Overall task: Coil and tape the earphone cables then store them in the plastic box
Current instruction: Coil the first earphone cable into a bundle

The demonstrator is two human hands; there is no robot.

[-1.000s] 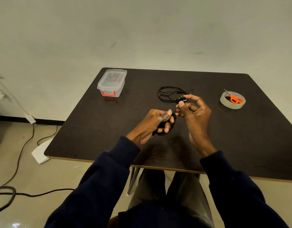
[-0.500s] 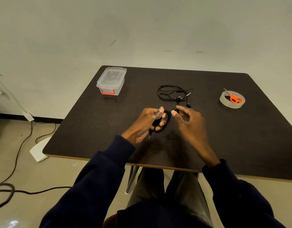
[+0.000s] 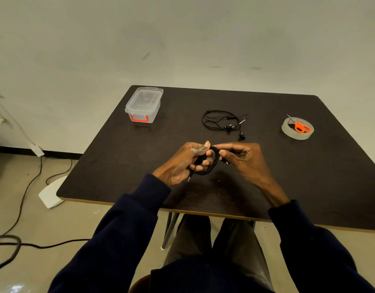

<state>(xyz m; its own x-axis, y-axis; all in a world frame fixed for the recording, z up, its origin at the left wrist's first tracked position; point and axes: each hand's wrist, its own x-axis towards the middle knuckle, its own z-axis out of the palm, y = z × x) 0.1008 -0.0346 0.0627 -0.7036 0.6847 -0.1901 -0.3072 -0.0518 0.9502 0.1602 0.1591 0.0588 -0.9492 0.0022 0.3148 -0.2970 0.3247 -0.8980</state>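
We've got the coiled earphone cable (image 3: pixel 205 166) in both hands near counter centre. Left hand (image 3: pixel 183 160) is curled round the coil at its 9 o'clock side, fingers threaded thru the loop and clamped on it; the jack plug hangs out below the palm. Right hand (image 3: pixel 243 158) pinches the coil's top-right edge w/ thumb and forefinger, other fingers loosely apart.

Our read: cable is light, thin, floppy and springy, so loops will prob. pop open if the grip slackens. Best hold is across all strands at one spot, leaving the opposite side bare for tape.

Outward: second earphone set (image 3: pixel 222 122) lies loose at 12 o'clock, tape roll (image 3: pixel 297 133) w/ orange scissors (image 3: pixel 299 126) on top at 2 o'clock, lidded plastic box (image 3: pixel 144 105) at 10 o'clock on the counter (image 3: pixel 309 176).
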